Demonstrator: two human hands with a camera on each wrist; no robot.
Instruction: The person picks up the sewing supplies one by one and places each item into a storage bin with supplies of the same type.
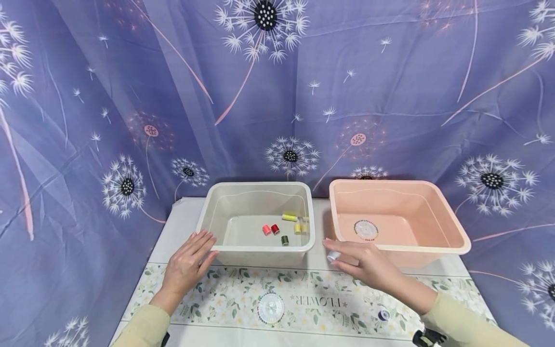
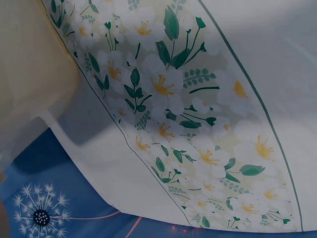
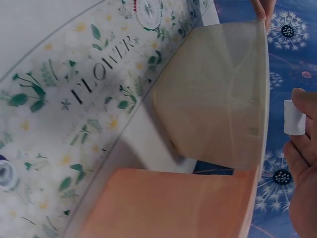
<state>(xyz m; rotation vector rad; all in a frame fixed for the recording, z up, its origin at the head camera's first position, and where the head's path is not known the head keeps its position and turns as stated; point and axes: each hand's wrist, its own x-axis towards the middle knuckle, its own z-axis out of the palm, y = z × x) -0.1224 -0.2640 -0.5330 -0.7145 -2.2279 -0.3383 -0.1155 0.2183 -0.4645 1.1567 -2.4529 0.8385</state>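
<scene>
In the head view my right hand (image 1: 372,264) pinches a white thread spool (image 1: 333,256) in front of the gap between two basins. The right wrist view shows that white spool (image 3: 294,117) between thumb and fingers. My left hand (image 1: 187,264), its fingers extended, rests at the front left corner of the grey basin (image 1: 264,249). Inside that basin lie several spools: a yellow spool (image 1: 289,217), a pink spool (image 1: 266,230), a red spool (image 1: 275,229) and a green spool (image 1: 284,240) among them. The pink basin (image 1: 416,249) holds a round pin wheel (image 1: 366,230).
On the flowered tablecloth (image 1: 234,289) lies another pin wheel (image 1: 270,308). A dark purple spool (image 1: 384,315) sits near the front right, below my right forearm. A blue dandelion-print curtain (image 1: 295,96) hangs behind the basins.
</scene>
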